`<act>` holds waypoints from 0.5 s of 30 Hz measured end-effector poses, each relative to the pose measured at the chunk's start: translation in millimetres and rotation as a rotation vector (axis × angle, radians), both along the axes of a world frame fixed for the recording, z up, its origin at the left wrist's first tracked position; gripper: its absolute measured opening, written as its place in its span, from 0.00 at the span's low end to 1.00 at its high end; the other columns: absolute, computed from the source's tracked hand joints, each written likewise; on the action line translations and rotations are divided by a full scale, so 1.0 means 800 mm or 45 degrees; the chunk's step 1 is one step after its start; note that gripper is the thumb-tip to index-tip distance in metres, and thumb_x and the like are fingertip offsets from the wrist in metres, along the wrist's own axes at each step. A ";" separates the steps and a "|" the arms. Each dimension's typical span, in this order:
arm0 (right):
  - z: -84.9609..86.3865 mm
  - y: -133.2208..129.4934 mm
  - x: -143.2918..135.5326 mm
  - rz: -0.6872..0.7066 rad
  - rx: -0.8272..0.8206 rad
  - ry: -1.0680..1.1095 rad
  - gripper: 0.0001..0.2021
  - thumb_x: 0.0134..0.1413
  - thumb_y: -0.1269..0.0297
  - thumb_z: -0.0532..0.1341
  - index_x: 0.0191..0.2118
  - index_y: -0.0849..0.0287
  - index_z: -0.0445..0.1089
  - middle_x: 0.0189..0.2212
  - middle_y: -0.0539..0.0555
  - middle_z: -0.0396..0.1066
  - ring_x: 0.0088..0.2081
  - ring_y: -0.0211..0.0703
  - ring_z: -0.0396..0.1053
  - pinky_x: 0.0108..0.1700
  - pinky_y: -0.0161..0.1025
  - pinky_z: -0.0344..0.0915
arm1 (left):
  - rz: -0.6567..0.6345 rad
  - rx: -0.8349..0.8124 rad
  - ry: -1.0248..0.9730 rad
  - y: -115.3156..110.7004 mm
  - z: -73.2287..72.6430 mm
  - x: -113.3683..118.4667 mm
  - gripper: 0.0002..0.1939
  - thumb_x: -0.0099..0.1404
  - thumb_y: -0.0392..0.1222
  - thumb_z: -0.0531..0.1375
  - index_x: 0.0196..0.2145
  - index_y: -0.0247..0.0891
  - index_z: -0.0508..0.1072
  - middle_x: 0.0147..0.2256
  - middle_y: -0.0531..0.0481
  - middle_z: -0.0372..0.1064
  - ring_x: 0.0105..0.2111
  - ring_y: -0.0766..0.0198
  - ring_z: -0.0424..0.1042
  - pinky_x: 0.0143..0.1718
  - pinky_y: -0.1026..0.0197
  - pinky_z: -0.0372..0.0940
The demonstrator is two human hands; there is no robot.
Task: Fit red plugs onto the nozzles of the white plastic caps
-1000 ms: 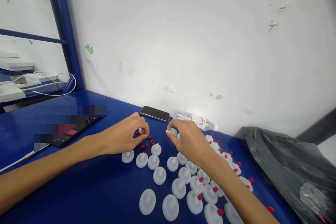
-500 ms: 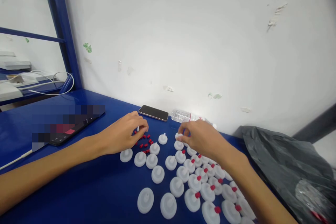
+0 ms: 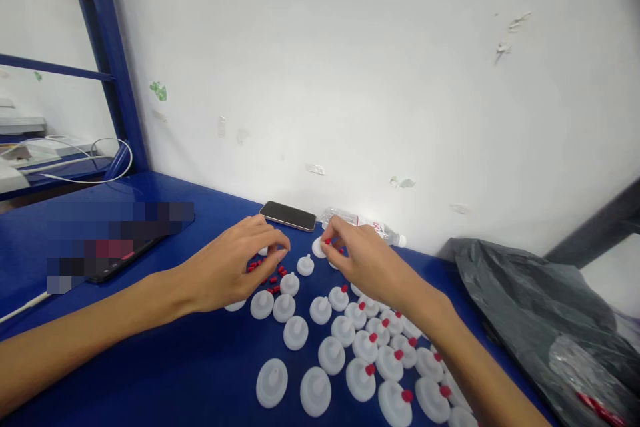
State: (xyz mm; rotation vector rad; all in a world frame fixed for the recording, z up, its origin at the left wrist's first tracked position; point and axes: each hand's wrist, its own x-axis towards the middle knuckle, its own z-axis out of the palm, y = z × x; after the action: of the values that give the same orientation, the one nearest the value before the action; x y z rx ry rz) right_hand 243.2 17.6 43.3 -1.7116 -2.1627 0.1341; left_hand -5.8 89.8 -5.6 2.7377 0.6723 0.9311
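Note:
My right hand (image 3: 363,257) pinches a white round spouted lid (image 3: 319,248) at the back of the lids, with a small red cap (image 3: 327,241) showing at its fingertips. To its left, my left hand (image 3: 245,260) is bent over a scatter of red caps (image 3: 273,279), thumb and forefinger brought together. Whether anything is between those fingers is hidden. Uncapped white lids (image 3: 305,265) lie between and in front of the hands. Towards the right, several lids carry red caps on their spouts (image 3: 366,345), partly covered by my right forearm.
A phone (image 3: 288,215) and a clear plastic bottle (image 3: 385,232) lie along the wall. On the left of the blue table (image 3: 165,373) is a dark tablet-like device (image 3: 131,259), partly blurred, with a white cable. A dark plastic bag (image 3: 520,307) lies right.
My right hand has moved left, and the white lid with a red cap now shows at its fingertips. My left hand has shifted slightly, its thumb and forefinger closer together. The view has turned slightly.

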 end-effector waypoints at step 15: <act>-0.008 -0.009 -0.045 0.310 0.362 -0.437 0.15 0.65 0.57 0.72 0.48 0.64 0.78 0.42 0.58 0.80 0.46 0.54 0.75 0.51 0.51 0.73 | -0.068 -0.062 0.003 -0.010 -0.005 0.008 0.15 0.81 0.45 0.50 0.39 0.42 0.71 0.32 0.55 0.72 0.32 0.62 0.67 0.40 0.57 0.57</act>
State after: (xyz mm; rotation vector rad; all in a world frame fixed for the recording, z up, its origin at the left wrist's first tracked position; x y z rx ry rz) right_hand 207.4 10.1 36.8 -1.3871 -2.4854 -0.4134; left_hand 0.7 81.5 -9.7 2.7009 0.6105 0.8881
